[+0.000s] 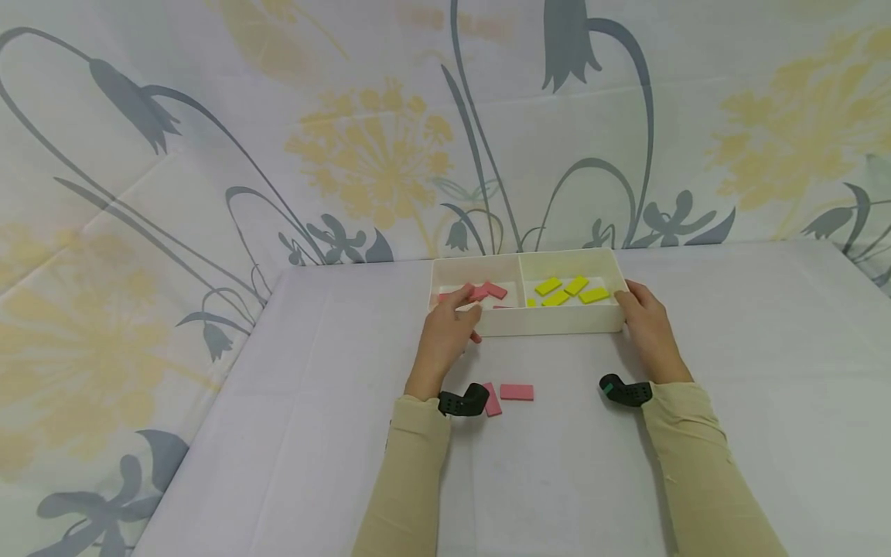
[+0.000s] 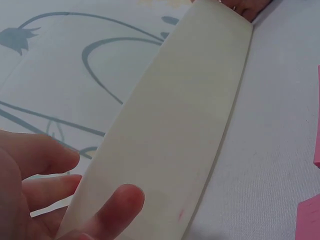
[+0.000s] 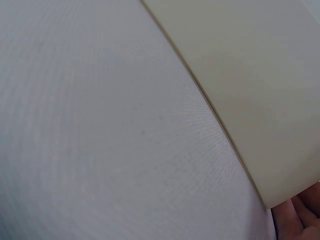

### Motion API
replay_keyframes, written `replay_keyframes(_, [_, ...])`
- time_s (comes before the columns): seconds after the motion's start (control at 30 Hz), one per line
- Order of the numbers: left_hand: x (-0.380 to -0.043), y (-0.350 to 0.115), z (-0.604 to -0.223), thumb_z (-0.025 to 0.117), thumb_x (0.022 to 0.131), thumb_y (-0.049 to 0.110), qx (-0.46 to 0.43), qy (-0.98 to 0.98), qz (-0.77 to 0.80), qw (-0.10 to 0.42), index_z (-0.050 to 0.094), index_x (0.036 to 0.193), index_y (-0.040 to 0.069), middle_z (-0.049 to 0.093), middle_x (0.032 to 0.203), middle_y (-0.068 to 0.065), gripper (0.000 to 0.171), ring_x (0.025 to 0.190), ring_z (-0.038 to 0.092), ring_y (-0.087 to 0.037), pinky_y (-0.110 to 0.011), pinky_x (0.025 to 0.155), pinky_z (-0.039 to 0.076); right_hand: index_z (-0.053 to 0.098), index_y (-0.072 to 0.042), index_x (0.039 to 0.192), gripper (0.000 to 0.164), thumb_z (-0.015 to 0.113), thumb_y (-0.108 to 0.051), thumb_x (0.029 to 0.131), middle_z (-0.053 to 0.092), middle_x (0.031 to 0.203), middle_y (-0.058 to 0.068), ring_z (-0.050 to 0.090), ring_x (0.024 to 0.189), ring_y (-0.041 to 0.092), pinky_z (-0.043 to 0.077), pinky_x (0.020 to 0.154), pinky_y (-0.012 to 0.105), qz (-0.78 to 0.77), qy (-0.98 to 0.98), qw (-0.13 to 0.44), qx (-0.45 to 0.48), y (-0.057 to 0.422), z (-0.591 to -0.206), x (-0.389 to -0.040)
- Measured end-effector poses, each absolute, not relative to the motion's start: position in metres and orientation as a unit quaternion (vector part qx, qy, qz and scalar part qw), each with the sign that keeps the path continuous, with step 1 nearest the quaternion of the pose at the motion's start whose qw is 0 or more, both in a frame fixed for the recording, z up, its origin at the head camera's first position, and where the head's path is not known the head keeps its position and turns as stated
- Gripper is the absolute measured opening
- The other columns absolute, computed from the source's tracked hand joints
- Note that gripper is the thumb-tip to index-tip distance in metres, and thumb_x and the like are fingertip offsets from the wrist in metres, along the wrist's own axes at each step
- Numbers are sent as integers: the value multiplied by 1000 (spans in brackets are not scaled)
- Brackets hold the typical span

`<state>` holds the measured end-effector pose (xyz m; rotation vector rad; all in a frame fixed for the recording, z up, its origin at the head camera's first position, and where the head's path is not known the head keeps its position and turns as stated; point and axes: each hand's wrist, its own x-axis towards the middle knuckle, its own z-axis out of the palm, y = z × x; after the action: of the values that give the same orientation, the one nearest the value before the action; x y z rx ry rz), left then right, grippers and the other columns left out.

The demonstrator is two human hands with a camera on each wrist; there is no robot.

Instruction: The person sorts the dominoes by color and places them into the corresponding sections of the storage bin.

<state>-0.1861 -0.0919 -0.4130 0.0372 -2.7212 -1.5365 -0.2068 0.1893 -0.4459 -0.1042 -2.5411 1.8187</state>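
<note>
A white two-part box [image 1: 550,322] stands on the table near the patterned backdrop. Its left compartment holds several pink tiles [image 1: 496,290], and its right one several yellow tiles [image 1: 595,295]. At the left front corner, my left hand [image 1: 445,329] reaches over the rim with loose fingers, its thumb before the outer front wall [image 2: 165,100]. Whether that thumb touches the wall I cannot tell. My right hand [image 1: 649,325] grips the box's right end, thumb at the rim; in the right wrist view only some curled fingers [image 3: 300,217] show beside the box's corner.
Two pink tiles lie on the table in front of the box, one flat crosswise [image 1: 517,392] and one slanted tile [image 1: 493,401] beside the left wrist's black camera [image 1: 465,401]. A flowered cloth [image 1: 376,155] hangs behind the white tabletop [image 1: 313,410].
</note>
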Motion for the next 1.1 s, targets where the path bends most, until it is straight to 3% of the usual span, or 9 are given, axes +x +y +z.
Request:
replay_keyframes(0.07, [-186, -92, -413, 49, 89, 32, 12, -873, -487, 3, 41, 135, 22, 61, 62, -2, 48, 44, 48, -17, -26, 43, 39, 22, -6, 141, 60, 26, -43, 94, 26, 142, 16, 27, 125, 34, 25, 99, 51, 582, -813, 6, -32, 189, -445, -207])
replay_keyframes(0.17, [-186, -92, -414, 50, 89, 32, 10, -870, -493, 2, 40, 135, 22, 66, 89, 1, 48, 52, 55, -22, -27, 44, 40, 22, -6, 141, 60, 26, -43, 94, 26, 142, 16, 27, 125, 34, 24, 99, 51, 582, -812, 5, -32, 189, -445, -207])
replay_keyframes(0.3, [-185, -92, -413, 52, 88, 34, 7, -865, -501, -5, 39, 136, 22, 52, 124, 4, 51, 61, 59, -27, -26, 45, 41, 22, -6, 141, 60, 26, -43, 94, 26, 142, 16, 27, 125, 34, 24, 99, 51, 581, -814, 7, -28, 190, -445, -207])
replay_keyframes(0.77, [-183, -92, -411, 51, 88, 36, 0, -865, -501, -13, 38, 136, 22, 50, 127, 0, 51, 64, 60, -24, -28, 50, 42, 23, -8, 141, 60, 26, -44, 94, 27, 142, 15, 27, 125, 32, 24, 100, 51, 578, -815, 7, -35, 190, -447, -208])
replay_keyframes(1.1, [-182, -92, -409, 50, 89, 36, -18, -844, -537, 7, 50, 125, 21, 54, 114, 6, 39, 68, 63, -21, -28, 50, 45, 23, -5, 141, 60, 26, -43, 94, 27, 142, 16, 28, 125, 33, 24, 99, 50, 583, -811, 6, -35, 189, -445, -207])
